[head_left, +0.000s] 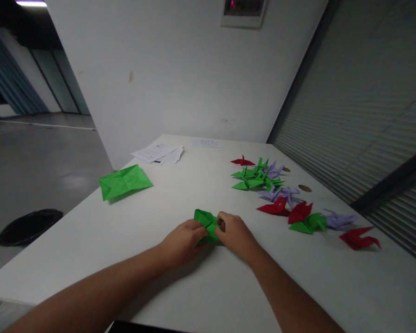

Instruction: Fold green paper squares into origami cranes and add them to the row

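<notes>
A partly folded piece of green origami paper (208, 223) lies on the white table near its front middle, between my two hands. My left hand (184, 238) grips its left side, fingers curled over the edge. At its right edge my right hand (236, 233) pinches the paper with bent fingers. The palms and the paper's lower edge are partly hidden by the hands. Farther left on the table rests a larger creased green sheet (125, 181).
To the right lies a group of folded paper cranes: several green cranes (254, 178), purple cranes (339, 218) and red cranes (358, 239). Printed sheets (157, 152) sit at the back left. A black-lined bin (27, 226) stands beside the table's left edge. Window blinds (367, 101) border the right.
</notes>
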`<action>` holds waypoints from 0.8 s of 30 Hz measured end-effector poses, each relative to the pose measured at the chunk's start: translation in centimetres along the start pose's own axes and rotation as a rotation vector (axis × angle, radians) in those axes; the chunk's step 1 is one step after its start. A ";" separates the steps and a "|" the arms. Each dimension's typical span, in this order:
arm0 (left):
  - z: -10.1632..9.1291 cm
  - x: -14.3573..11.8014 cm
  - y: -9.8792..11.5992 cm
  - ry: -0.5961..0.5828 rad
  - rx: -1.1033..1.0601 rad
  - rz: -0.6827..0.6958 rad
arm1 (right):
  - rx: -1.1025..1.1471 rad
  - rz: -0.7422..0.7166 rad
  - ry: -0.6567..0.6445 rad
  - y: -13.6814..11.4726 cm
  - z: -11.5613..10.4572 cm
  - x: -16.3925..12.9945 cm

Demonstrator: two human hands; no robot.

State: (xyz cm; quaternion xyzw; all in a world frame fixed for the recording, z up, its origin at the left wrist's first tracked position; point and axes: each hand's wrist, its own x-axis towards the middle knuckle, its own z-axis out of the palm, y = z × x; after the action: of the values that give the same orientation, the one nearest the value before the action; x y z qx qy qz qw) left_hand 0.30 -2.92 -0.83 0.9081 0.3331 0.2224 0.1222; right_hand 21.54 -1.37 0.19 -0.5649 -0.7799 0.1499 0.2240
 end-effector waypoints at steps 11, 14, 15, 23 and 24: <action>0.4 0.3 -0.2 -0.097 0.233 -0.145 | 0.004 0.084 0.001 -0.2 0.0 -0.1; 0.5 0.2 -0.1 -0.115 0.250 -0.146 | -0.016 0.111 0.012 -0.1 0.1 -0.1; 0.5 0.2 -0.1 -0.118 0.244 -0.142 | -0.019 0.119 0.011 -0.1 0.1 -0.1; 0.4 0.2 -0.1 -0.111 0.126 -0.194 | 0.046 0.156 0.021 0.1 0.3 -0.1; 0.4 0.2 -0.1 -0.102 0.116 -0.195 | 0.068 0.154 0.020 0.0 0.3 -0.1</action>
State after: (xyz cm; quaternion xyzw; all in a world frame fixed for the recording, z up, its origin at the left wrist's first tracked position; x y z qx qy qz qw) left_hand 0.62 -2.75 -1.15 0.8870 0.4257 0.1434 0.1071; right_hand 21.45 -1.42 -0.10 -0.6167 -0.7264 0.1875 0.2385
